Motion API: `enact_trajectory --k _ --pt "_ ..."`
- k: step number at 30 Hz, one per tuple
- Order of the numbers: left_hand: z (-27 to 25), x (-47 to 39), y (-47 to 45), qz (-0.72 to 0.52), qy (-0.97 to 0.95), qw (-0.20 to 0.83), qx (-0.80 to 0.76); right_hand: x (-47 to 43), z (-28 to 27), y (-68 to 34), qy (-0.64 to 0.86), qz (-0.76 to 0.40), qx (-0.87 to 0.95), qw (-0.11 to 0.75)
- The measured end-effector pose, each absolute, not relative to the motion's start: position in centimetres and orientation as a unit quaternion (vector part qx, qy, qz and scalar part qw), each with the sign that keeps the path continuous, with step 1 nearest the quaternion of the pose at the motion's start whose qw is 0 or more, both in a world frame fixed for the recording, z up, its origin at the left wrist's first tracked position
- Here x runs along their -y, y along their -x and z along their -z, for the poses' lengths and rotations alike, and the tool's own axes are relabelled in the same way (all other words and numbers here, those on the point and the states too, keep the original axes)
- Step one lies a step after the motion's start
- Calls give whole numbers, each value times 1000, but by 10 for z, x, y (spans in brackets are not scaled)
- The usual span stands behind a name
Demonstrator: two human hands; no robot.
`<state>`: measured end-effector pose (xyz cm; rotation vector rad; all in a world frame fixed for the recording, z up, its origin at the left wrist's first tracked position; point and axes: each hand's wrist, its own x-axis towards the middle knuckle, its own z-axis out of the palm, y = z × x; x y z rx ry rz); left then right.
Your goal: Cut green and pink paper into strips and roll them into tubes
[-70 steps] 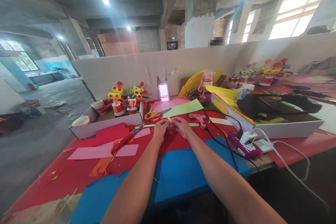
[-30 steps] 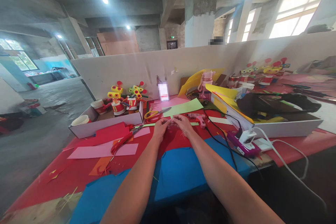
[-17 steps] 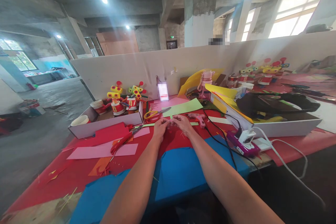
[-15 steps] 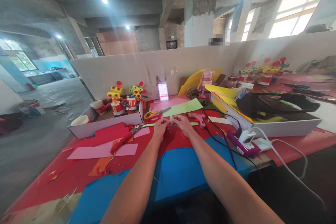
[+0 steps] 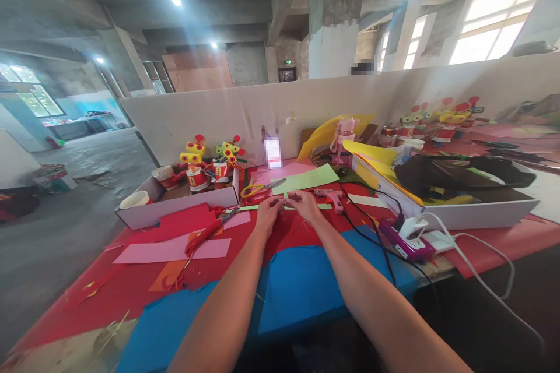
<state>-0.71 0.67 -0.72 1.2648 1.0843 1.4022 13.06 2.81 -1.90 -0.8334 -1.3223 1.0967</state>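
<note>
My left hand [image 5: 268, 214] and my right hand [image 5: 303, 206] meet over the middle of the table. Their thumbs and fingertips pinch a narrow light green paper strip [image 5: 286, 194], mostly hidden by the fingers. A longer thin green strip [image 5: 322, 206] shows on both sides of the hands; whether it joins the held piece I cannot tell. Just beyond the fingers lies a light green paper sheet [image 5: 310, 179]. Yellow-handled scissors [image 5: 254, 190] rest left of that sheet, and a pink glue gun [image 5: 335, 200] lies right of my right hand.
At left stands a white box [image 5: 175, 210] with paper-cup figures [image 5: 198, 178]. Red-handled scissors [image 5: 203, 238] lie on pink paper [image 5: 149, 251]. On the right are a larger box [image 5: 476, 213], a purple power strip [image 5: 405, 242] and cables. Blue paper [image 5: 301, 285] covers the near edge.
Both hands stay together in nearly the same place, with only slight movement at the fingertips. The whole view has shifted very slightly.
</note>
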Motion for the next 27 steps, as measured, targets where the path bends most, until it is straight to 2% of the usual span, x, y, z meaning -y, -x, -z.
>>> enact_trajectory --k 7,14,20,27 --pt "9 -9 9 -565 -534 443 -446 -23 12 -132 373 -374 621 579" --pt "6 -7 11 -559 -570 387 -462 -23 10 -129 368 -398 604 584" --pt "2 -6 12 -524 -613 317 -499 -20 13 -130 404 -393 626 539" --pt "7 -9 11 -592 -530 396 -460 -19 9 -131 405 -432 584 556"
